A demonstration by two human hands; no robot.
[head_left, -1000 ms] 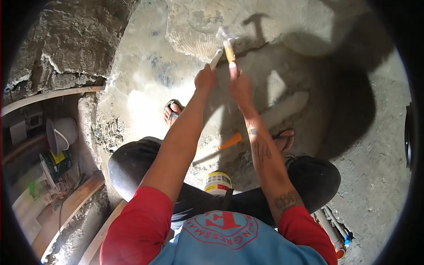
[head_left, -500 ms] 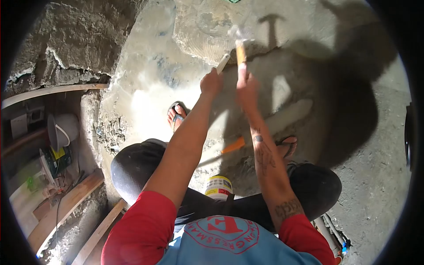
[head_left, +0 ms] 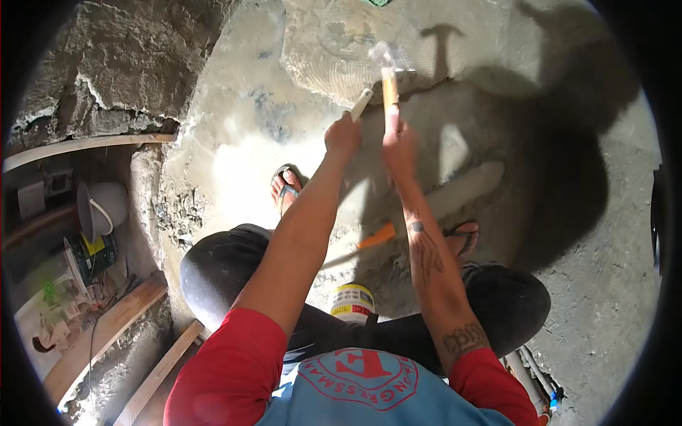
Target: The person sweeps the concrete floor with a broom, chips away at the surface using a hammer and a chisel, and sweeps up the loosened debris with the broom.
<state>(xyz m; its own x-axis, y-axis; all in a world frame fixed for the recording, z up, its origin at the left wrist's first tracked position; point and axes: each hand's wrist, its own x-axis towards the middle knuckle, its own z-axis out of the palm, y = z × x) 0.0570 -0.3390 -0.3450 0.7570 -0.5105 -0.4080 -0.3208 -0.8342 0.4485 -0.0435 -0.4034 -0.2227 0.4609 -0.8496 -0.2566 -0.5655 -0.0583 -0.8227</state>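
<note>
A pale, narrow tool (head_left: 361, 104) is gripped in my left hand (head_left: 344, 133), its far end pointing toward the edge of a ridged patch (head_left: 320, 64) on the concrete. Beside it, my right hand (head_left: 399, 145) is wrapped round the wooden handle of a hammer (head_left: 390, 89). The hammer's head is blurred and bright over the patch. An orange-handled tool (head_left: 377, 236) lies on the floor between my feet, and a white and yellow tub (head_left: 352, 302) stands close in front of me.
At the left, a lower opening edged with wooden boards (head_left: 106, 334) holds a grey bucket (head_left: 101, 210) and a dark green box (head_left: 92, 259). Pipes (head_left: 529, 373) lie in a gap at the lower right. Rough broken concrete (head_left: 135, 64) rises at the upper left.
The view has shifted, so the floor and both hands appear farther right than a second ago. Both hands keep their holds on the tools.
</note>
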